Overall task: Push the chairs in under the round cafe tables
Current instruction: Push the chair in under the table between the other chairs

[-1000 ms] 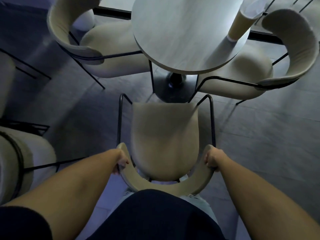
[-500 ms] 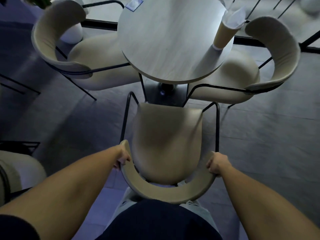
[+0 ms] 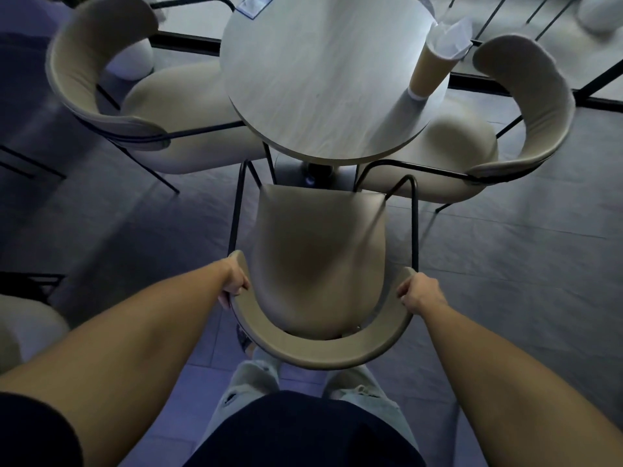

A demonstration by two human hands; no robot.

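Note:
A beige chair (image 3: 317,251) with a curved backrest and thin black legs stands right in front of me. My left hand (image 3: 234,281) grips the left end of its backrest. My right hand (image 3: 421,293) grips the right end. The front edge of the seat lies just short of the round grey table (image 3: 323,72), near the table's pedestal base (image 3: 313,173). Two matching chairs stand at the table, one on the left (image 3: 101,75) and one on the right (image 3: 526,106), with their seats partly under the top.
A tall beige cup (image 3: 431,69) with white paper in it stands on the right part of the tabletop. A small clear square (image 3: 253,6) lies at the table's far edge. Another beige seat (image 3: 23,328) shows at the lower left. Grey tiled floor surrounds the chairs.
The chair has slid forward toward the table with both hands still on its backrest. The seat's front edge is now closer to the table's rim and base.

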